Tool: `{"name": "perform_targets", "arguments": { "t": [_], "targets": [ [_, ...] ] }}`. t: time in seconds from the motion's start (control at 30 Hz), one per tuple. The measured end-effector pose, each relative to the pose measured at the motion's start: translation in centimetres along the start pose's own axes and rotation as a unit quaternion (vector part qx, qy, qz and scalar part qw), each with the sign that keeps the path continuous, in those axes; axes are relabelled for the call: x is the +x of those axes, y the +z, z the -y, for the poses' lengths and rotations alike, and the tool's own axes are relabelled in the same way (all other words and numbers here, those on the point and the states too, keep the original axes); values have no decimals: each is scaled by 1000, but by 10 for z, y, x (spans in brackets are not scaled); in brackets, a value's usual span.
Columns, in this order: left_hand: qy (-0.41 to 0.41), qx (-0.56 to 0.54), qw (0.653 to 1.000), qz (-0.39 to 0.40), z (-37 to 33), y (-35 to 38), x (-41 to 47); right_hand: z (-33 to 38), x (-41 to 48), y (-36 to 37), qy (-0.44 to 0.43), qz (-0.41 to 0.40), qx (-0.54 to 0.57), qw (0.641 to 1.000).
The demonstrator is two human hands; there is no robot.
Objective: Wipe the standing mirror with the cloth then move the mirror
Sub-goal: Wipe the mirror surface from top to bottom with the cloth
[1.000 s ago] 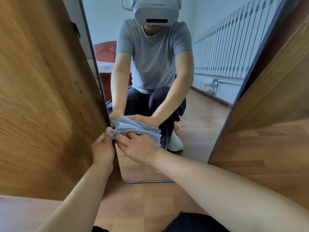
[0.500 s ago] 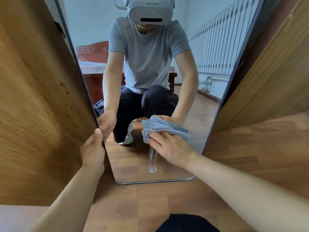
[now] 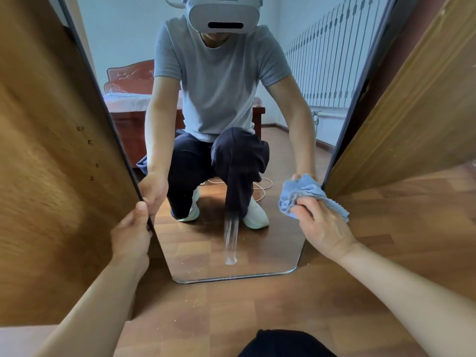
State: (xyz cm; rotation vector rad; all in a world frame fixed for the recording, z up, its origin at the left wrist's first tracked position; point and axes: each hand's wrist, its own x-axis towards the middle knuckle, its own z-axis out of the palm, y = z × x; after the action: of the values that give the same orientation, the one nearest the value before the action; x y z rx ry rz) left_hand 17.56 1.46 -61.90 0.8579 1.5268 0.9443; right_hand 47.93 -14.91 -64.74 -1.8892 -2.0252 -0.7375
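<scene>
The tall standing mirror [image 3: 206, 256] rests on the wooden floor in front of me, its rounded lower edge near the middle of the view. My left hand [image 3: 131, 233] grips the mirror's left edge, thumb on the front. My right hand [image 3: 324, 225] presses a crumpled light-blue cloth [image 3: 304, 194] against the glass at the lower right edge. A wet streak [image 3: 230, 240] runs down the glass to a drop near the bottom. The glass reflects a crouching person wearing a headset.
A wooden cabinet panel [image 3: 51, 176] stands close behind the mirror on the left. A wooden door [image 3: 412, 112] leans in on the right. Wooden floor [image 3: 231, 313] lies between me and the mirror, and my dark-clothed knee [image 3: 283, 343] shows at the bottom.
My right hand has swept the cloth across the glass from the left edge to the right edge. A wet streak has appeared in the middle. My left hand stays on the left edge.
</scene>
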Motion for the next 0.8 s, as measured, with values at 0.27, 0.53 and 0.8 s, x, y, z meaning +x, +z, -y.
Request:
{"name": "perform_targets", "arguments": {
  "t": [0.27,0.53,0.8],
  "targets": [
    [-9,-5,1000,15,6,-2,-2,24,-12,13,75,2,30,997],
    [-25,3,1000,17,13,-4,1,89,31,29,-5,6,87,996],
    [-26,-9,998,52,13,-4,-4,160,93,40,-106,10,152,983]
  ]
}}
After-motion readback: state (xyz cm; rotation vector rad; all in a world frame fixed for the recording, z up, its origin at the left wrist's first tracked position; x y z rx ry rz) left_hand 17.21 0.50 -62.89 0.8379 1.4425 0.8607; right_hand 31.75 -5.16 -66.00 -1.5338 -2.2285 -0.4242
